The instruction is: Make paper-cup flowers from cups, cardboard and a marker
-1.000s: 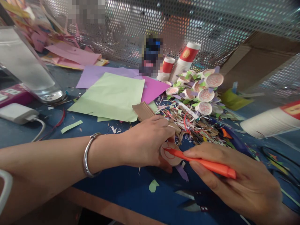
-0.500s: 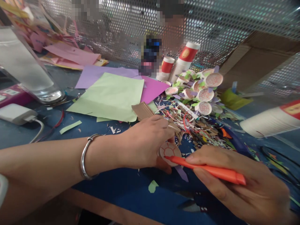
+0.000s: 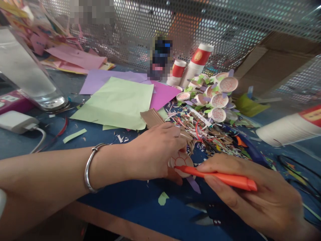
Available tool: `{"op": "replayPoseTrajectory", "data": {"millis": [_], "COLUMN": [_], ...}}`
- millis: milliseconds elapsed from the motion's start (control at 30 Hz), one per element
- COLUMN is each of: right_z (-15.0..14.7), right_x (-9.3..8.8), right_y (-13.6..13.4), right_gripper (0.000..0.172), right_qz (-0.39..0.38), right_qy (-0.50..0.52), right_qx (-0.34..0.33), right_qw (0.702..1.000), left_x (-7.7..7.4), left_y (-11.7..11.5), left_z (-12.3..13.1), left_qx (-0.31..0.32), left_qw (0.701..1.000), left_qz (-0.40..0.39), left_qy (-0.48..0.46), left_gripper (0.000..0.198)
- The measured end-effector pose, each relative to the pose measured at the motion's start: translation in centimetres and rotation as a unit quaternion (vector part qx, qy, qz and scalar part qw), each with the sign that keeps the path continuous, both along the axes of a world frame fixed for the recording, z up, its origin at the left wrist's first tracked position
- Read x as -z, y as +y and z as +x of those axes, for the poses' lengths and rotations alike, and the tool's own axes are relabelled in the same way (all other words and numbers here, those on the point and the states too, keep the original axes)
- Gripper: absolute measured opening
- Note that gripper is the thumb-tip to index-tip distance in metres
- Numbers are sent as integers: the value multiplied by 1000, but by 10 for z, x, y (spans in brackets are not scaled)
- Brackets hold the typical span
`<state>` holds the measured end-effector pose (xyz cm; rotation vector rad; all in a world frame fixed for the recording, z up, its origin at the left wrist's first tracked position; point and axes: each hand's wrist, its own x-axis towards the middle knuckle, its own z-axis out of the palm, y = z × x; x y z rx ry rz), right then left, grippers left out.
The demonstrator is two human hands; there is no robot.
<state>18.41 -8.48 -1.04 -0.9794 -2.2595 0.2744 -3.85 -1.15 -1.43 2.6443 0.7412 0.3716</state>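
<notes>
My left hand (image 3: pixel 155 152), a silver bangle (image 3: pixel 89 167) at its wrist, is closed on a small paper cup bottom (image 3: pixel 184 160) with red-orange lines drawn on its round face. A purple paper strip (image 3: pixel 194 184) sticks out from the cup piece's lower side. In my right hand (image 3: pixel 253 187) is an orange marker (image 3: pixel 225 179), its tip touching the left part of the round face. Below the hands, on the blue table (image 3: pixel 130 204), lie a green paper scrap (image 3: pixel 163 198) and scissors (image 3: pixel 204 214), partly hidden in shadow.
Finished-looking cup pieces with red line patterns (image 3: pixel 218 100) are heaped at the back right, beside stacked paper cups (image 3: pixel 197 63). Paper shreds (image 3: pixel 198 127) spread before them. Green paper (image 3: pixel 117 102), a glass of water (image 3: pixel 32 73) and a white charger (image 3: pixel 18 121) stand left.
The marker tip has shifted slightly left on the cup piece's face, and my right hand has moved a little left and up with it. My left hand keeps its hold.
</notes>
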Motion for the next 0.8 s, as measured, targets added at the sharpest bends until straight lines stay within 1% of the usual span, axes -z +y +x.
{"op": "replayPoseTrajectory", "data": {"millis": [200, 400, 567, 800], "right_z": [2, 4, 4, 4], "right_x": [-1, -2, -1, 0], "right_y": [0, -2, -2, -2], "right_gripper": [24, 20, 22, 21], "right_qz": [9, -2, -3, -18], "right_qy": [-7, 9, 20, 36], "right_qx": [16, 28, 24, 37], "right_qw": [1000, 1000, 1000, 999], "left_x": [0, -1, -3, -2], "left_y": [1, 0, 0, 0], "left_z": [0, 0, 1, 0], "left_qx": [3, -2, -2, -1], "left_qw": [1000, 1000, 1000, 1000], "left_qz": [3, 3, -2, 7], "left_qy": [-5, 0, 8, 4], "left_gripper": [56, 59, 54, 56]}}
